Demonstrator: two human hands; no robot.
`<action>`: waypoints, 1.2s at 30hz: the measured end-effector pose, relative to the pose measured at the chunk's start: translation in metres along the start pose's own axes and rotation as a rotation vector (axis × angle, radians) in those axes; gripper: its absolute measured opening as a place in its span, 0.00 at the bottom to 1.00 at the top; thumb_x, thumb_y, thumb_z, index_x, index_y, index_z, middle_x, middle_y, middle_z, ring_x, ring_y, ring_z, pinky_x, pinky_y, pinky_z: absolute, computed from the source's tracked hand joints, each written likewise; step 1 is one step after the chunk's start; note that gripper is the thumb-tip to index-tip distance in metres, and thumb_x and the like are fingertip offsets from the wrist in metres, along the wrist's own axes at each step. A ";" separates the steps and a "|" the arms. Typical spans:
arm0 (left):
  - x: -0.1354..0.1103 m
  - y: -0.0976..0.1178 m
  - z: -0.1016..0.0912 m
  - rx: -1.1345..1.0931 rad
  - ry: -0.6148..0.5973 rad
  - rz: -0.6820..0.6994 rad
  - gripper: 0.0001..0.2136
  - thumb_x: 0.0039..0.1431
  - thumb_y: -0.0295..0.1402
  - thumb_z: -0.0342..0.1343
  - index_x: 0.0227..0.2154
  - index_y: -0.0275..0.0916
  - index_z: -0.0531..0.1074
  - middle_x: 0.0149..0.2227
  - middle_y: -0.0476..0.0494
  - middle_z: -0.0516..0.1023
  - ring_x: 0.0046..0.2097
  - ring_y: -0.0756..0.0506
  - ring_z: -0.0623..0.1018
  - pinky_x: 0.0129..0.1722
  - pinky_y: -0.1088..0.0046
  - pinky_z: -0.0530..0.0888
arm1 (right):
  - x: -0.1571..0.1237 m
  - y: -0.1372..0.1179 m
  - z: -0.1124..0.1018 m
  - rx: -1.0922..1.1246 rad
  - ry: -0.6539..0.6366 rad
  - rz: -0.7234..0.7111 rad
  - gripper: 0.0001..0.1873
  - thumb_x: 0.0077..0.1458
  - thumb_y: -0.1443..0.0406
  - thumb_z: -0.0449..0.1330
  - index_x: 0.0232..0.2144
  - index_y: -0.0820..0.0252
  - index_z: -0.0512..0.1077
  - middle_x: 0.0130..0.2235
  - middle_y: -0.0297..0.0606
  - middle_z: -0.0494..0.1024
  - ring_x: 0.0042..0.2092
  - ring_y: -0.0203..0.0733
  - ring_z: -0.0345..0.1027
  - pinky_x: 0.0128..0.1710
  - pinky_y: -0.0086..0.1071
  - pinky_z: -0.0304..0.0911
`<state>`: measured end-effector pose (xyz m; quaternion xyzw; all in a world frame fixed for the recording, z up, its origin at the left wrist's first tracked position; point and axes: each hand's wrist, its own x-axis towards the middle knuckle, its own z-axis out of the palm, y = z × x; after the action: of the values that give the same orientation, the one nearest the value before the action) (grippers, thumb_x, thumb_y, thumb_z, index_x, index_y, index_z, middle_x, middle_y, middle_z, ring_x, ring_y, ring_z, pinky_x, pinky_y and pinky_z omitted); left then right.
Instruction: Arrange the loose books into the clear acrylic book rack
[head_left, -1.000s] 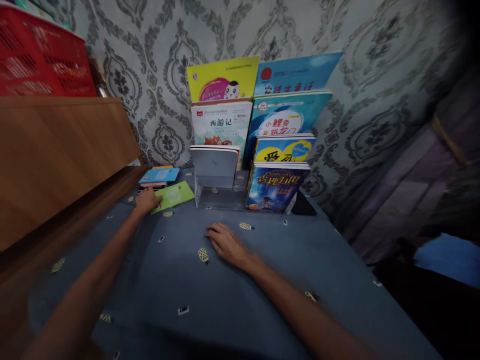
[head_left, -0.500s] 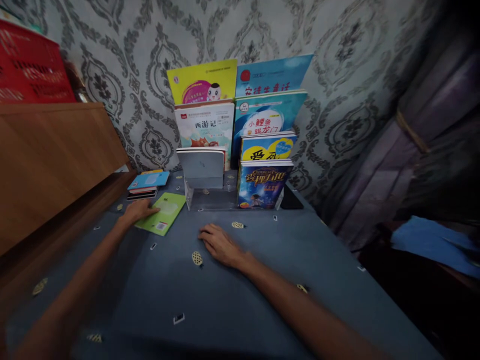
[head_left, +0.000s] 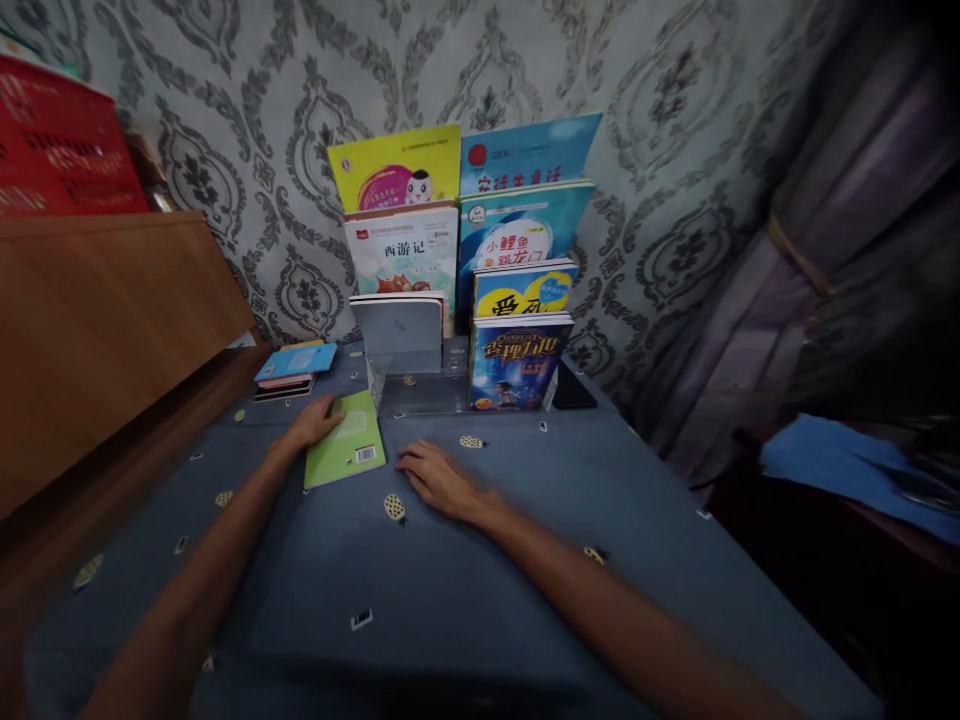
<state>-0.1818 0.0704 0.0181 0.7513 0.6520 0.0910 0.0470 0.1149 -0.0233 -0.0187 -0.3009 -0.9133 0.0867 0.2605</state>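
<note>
My left hand (head_left: 319, 422) lies flat with its fingers on the upper left corner of a thin green booklet (head_left: 346, 452), which lies back cover up on the blue-grey tablecloth (head_left: 480, 580). My right hand (head_left: 433, 478) rests palm down on the cloth just right of the booklet, fingers spread, holding nothing. Behind both hands stands a clear tiered book stand (head_left: 420, 392) with several children's books upright in it. Its front left slot is bare, with a grey book (head_left: 397, 324) in the row behind.
A small stack of thin books with a blue one on top (head_left: 294, 366) lies at the back left. A wooden cabinet (head_left: 97, 330) with a red crate (head_left: 60, 140) on it borders the left. Curtains (head_left: 825, 260) hang at the right, above a blue object (head_left: 847, 470).
My left hand has slid the green booklet toward me and rightward, turning it until it lies beside my right hand. My right hand has stayed about where it was.
</note>
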 end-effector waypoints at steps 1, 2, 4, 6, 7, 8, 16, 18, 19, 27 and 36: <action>-0.002 0.004 0.003 0.005 0.000 0.004 0.25 0.62 0.42 0.44 0.56 0.31 0.66 0.56 0.31 0.72 0.57 0.38 0.71 0.57 0.62 0.67 | 0.000 0.000 0.000 0.003 -0.001 0.004 0.12 0.62 0.73 0.55 0.44 0.61 0.75 0.47 0.45 0.76 0.50 0.46 0.70 0.54 0.41 0.66; -0.004 0.006 0.004 0.010 0.001 0.004 0.25 0.62 0.42 0.45 0.57 0.32 0.67 0.55 0.31 0.73 0.57 0.37 0.71 0.57 0.61 0.67 | 0.000 0.000 0.000 0.010 0.003 0.011 0.12 0.62 0.73 0.54 0.45 0.61 0.74 0.47 0.45 0.77 0.49 0.46 0.70 0.53 0.40 0.66; -0.013 0.010 0.000 0.039 0.001 -0.003 0.25 0.62 0.45 0.46 0.55 0.34 0.68 0.54 0.32 0.73 0.56 0.35 0.72 0.54 0.60 0.68 | 0.000 0.000 0.000 0.032 0.050 0.048 0.14 0.63 0.72 0.52 0.49 0.61 0.72 0.46 0.45 0.77 0.50 0.45 0.70 0.53 0.40 0.66; -0.025 0.013 -0.011 0.108 -0.026 -0.020 0.25 0.61 0.49 0.48 0.51 0.36 0.72 0.51 0.33 0.76 0.53 0.34 0.75 0.48 0.61 0.71 | -0.001 0.000 -0.001 0.055 0.138 0.114 0.17 0.65 0.70 0.51 0.54 0.61 0.69 0.48 0.45 0.76 0.51 0.45 0.69 0.55 0.41 0.65; -0.032 0.016 -0.017 0.148 -0.060 -0.028 0.23 0.60 0.51 0.49 0.46 0.37 0.74 0.48 0.33 0.78 0.50 0.34 0.76 0.44 0.62 0.72 | -0.001 0.001 -0.002 0.065 0.182 0.149 0.18 0.65 0.69 0.50 0.55 0.61 0.68 0.49 0.46 0.76 0.52 0.45 0.68 0.56 0.41 0.64; -0.039 0.019 -0.022 0.168 -0.112 -0.036 0.22 0.58 0.52 0.50 0.41 0.38 0.75 0.42 0.35 0.80 0.45 0.36 0.78 0.40 0.65 0.72 | -0.001 0.003 -0.003 0.074 0.216 0.177 0.18 0.65 0.69 0.50 0.56 0.61 0.68 0.50 0.46 0.76 0.53 0.45 0.68 0.57 0.42 0.64; -0.101 0.078 -0.030 0.052 -0.367 0.015 0.18 0.61 0.48 0.51 0.25 0.39 0.69 0.25 0.44 0.76 0.30 0.43 0.77 0.29 0.71 0.69 | -0.001 0.008 -0.021 0.004 0.293 0.278 0.16 0.64 0.69 0.50 0.49 0.60 0.73 0.47 0.46 0.77 0.51 0.48 0.69 0.54 0.42 0.65; -0.108 0.094 -0.025 0.203 -0.133 0.026 0.13 0.63 0.43 0.49 0.30 0.40 0.72 0.32 0.41 0.78 0.37 0.41 0.78 0.34 0.69 0.69 | -0.004 0.000 -0.024 -0.030 0.233 0.262 0.15 0.64 0.70 0.50 0.46 0.60 0.74 0.46 0.45 0.77 0.50 0.47 0.69 0.53 0.41 0.65; -0.109 0.101 -0.020 0.226 -0.047 0.049 0.12 0.64 0.40 0.49 0.33 0.40 0.72 0.35 0.40 0.78 0.40 0.40 0.78 0.37 0.68 0.70 | -0.006 -0.007 -0.024 -0.043 0.188 0.249 0.14 0.64 0.71 0.50 0.46 0.60 0.74 0.46 0.45 0.77 0.50 0.47 0.70 0.53 0.41 0.65; -0.094 0.124 0.038 -0.025 0.156 0.393 0.12 0.68 0.30 0.42 0.46 0.39 0.70 0.46 0.40 0.73 0.47 0.42 0.72 0.48 0.63 0.70 | -0.021 -0.047 -0.007 -0.065 -0.078 0.249 0.28 0.65 0.61 0.53 0.62 0.74 0.62 0.65 0.60 0.63 0.67 0.55 0.56 0.67 0.49 0.50; -0.095 0.120 0.036 -0.031 0.110 0.398 0.14 0.70 0.34 0.41 0.46 0.39 0.71 0.43 0.40 0.72 0.46 0.42 0.71 0.51 0.62 0.68 | -0.042 -0.026 -0.010 -0.033 -0.057 0.213 0.28 0.66 0.57 0.52 0.64 0.64 0.61 0.67 0.53 0.61 0.69 0.51 0.51 0.68 0.52 0.49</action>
<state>-0.0705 -0.0389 -0.0011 0.8583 0.4909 0.1493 0.0039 0.1354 -0.0693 -0.0200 -0.3980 -0.8845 0.1073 0.2187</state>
